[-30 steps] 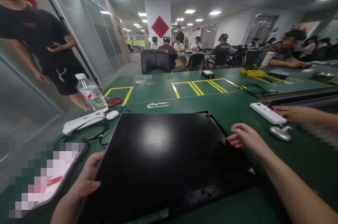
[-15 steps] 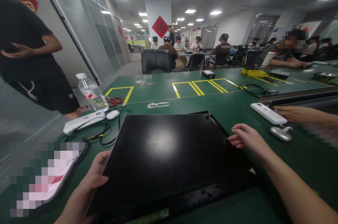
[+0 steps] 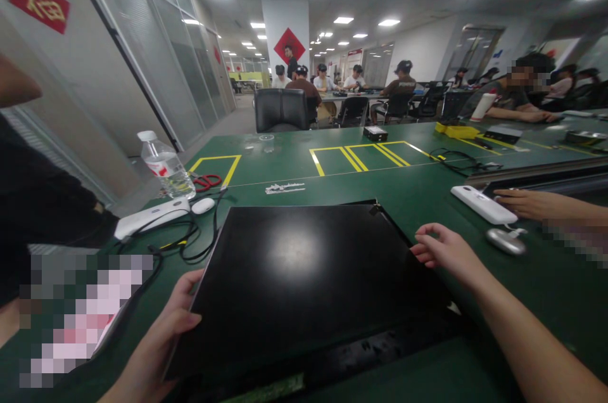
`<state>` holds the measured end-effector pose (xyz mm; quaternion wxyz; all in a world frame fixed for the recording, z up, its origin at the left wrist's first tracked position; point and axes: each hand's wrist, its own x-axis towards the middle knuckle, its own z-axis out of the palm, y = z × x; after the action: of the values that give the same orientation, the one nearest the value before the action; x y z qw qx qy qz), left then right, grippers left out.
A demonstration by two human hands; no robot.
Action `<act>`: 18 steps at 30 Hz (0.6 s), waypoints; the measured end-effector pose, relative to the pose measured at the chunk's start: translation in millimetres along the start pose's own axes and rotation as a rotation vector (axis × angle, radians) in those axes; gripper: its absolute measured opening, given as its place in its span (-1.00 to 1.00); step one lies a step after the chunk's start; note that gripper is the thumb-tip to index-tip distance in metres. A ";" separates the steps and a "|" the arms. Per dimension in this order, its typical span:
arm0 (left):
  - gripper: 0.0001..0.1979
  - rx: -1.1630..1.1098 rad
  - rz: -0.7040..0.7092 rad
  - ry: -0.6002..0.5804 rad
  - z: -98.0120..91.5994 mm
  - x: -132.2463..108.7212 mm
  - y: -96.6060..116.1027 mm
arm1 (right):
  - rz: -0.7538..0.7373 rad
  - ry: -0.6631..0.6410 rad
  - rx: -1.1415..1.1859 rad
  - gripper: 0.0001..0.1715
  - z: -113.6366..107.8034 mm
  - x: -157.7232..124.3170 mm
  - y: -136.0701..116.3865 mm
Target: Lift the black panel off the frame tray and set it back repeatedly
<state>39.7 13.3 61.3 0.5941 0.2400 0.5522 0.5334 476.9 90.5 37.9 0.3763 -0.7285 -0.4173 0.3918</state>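
Observation:
A glossy black display panel [image 3: 285, 263] lies tilted over a black frame [image 3: 394, 225], whose edge shows at the back and right. My left hand [image 3: 175, 320] is closed on the panel's left edge, thumb on top and fingers reaching underneath. At the frame's right edge, my right hand [image 3: 441, 248] has its fingers bent inward, the tips touching that edge. A strip of green circuit board [image 3: 266, 388] shows at the near side, partly under the panel. What lies beneath the panel is hidden.
Left on the green table [image 3: 342, 184] are a water bottle [image 3: 166, 165], red-handled scissors [image 3: 206, 182], a white device [image 3: 154, 216] and black cables [image 3: 190, 238]. Right are a white power bank [image 3: 482, 204] and another person's hand [image 3: 527, 203]. Someone stands close at the left.
The panel's left edge and my left hand have shifted slightly right. My right hand stays nearly still. The person at the left has come closer and leaned lower.

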 end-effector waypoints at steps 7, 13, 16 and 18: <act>-0.40 -0.006 -0.008 -0.001 -4.1 11.6 -6.4 | -0.155 0.051 -0.249 -0.77 -0.2 6.1 17.5; -0.45 -0.012 -0.019 -0.017 -5.5 12.5 -7.5 | -0.224 0.098 -0.485 -0.78 1.9 -2.0 8.3; -0.55 0.021 -0.041 0.030 -4.3 14.1 -9.0 | -0.228 0.105 -0.590 -0.76 4.5 -8.8 1.6; -0.61 0.065 -0.021 0.061 -3.3 15.4 -10.6 | -0.241 0.107 -0.631 -0.75 5.9 -12.2 -1.0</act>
<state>37.8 22.8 45.0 0.5744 0.2370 0.5897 0.5159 467.1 81.1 39.5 0.1973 -0.7741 -0.5806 0.1574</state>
